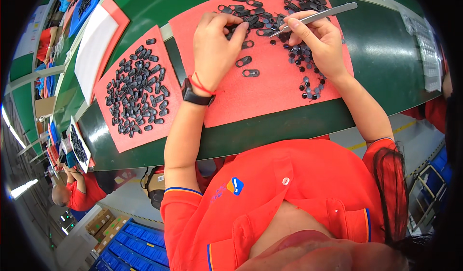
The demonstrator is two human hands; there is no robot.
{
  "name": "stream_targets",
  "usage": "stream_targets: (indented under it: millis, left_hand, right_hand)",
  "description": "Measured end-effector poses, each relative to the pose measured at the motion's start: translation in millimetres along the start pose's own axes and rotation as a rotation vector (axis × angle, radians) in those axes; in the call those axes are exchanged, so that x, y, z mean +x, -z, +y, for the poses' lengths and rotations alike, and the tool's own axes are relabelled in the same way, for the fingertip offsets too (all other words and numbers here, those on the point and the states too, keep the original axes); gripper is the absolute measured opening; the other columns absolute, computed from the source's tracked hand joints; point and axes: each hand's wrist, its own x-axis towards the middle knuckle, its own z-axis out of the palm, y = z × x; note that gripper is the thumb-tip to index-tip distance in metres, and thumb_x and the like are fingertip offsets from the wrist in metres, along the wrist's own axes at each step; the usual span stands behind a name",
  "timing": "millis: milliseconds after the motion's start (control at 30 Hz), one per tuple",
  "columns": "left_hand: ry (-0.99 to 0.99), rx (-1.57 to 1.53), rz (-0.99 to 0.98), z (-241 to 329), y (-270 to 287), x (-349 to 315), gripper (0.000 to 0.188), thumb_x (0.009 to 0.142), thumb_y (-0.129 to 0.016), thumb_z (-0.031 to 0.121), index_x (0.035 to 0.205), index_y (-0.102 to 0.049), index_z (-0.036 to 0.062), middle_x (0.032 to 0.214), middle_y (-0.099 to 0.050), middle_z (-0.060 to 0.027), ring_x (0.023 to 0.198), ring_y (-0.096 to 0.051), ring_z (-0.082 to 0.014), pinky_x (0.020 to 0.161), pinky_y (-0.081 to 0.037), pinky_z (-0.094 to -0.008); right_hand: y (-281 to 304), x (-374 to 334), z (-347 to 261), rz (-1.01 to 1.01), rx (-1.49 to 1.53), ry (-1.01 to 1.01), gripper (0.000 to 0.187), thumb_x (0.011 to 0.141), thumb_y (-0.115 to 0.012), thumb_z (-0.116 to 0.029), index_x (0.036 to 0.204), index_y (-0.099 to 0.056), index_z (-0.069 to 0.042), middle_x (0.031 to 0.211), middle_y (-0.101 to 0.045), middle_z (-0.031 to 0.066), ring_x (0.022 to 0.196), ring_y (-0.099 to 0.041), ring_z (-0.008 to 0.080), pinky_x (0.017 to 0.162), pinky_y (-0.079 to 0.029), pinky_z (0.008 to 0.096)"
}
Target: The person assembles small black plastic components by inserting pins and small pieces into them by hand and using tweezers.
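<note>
My right hand grips a pair of silver metal tweezers. Their tip points down and left, close to small round black discs strewn over a pink foam mat. My left hand rests on the same mat, thumb and fingers curled together at the edge of a pile of black oval parts with slots. Whatever is between those fingers is mostly hidden. Two loose oval parts lie just right of the left hand, nearer to me.
On the left, a second pink mat carries many black oval parts. White and pink foam sheets lie beyond it on the green table. Clear plastic trays stand at the right. A co-worker in red sits at far left.
</note>
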Motion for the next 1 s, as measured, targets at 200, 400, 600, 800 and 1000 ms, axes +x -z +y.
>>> stream_targets:
  millis: [200,400,600,800,1000]
  left_hand:
    - [-0.013,0.047,-0.026,-1,-13,10,0.014,0.069,-0.071,0.016,0.075,-0.066,0.0043,0.071,-0.056,-0.0099,0.067,-0.056,-0.024,0.061,-0.046,-0.0341]
    - [0.091,-0.076,0.004,-5,-4,13,0.012,0.071,-0.07,0.012,0.074,-0.064,0.0022,0.068,-0.058,-0.0092,0.058,-0.056,-0.0181,0.055,-0.045,-0.029]
    - [0.44,-0.588,-0.069,10,20,0,0.013,0.081,-0.065,0.007,0.088,-0.062,-0.0036,0.073,-0.063,-0.003,0.06,-0.055,-0.0049,0.052,-0.043,-0.0163]
    - [0.581,-0.646,-0.25,14,30,-30,0.016,0.082,-0.065,0.008,0.093,-0.064,-0.0035,0.071,-0.063,-0.0033,0.057,-0.056,-0.0039,0.05,-0.041,-0.0149]
    - [0.602,-0.574,-0.303,6,33,-40,0.015,0.08,-0.067,0.009,0.088,-0.065,-0.0031,0.07,-0.064,-0.0038,0.056,-0.057,-0.0041,0.048,-0.042,-0.0162]
  right_hand:
    - [2,2,-1,0.017,0.02,-0.008,0.018,0.09,-0.055,-0.013,0.099,-0.061,0.002,0.085,-0.063,0.0077,0.068,-0.057,0.0082,0.064,-0.05,0.0229]
    - [4,3,0,0.017,0.034,-0.005,0.019,0.09,-0.055,-0.013,0.099,-0.06,0.003,0.086,-0.063,0.0083,0.068,-0.057,0.0089,0.066,-0.052,0.0251]
    - [4,2,2,0.008,0.004,-0.002,0.019,0.091,-0.055,-0.013,0.1,-0.06,0.003,0.086,-0.063,0.0079,0.069,-0.057,0.0086,0.064,-0.05,0.0235]
    - [-4,-2,4,-0.05,-0.004,0.007,0.016,0.09,-0.055,-0.009,0.1,-0.06,0.002,0.087,-0.063,0.007,0.067,-0.056,0.0077,0.061,-0.047,0.0208]
    - [-9,-6,5,-0.141,-0.051,-0.006,0.014,0.09,-0.055,-0.007,0.1,-0.061,0.001,0.089,-0.063,0.0059,0.065,-0.055,0.007,0.059,-0.045,0.0197]
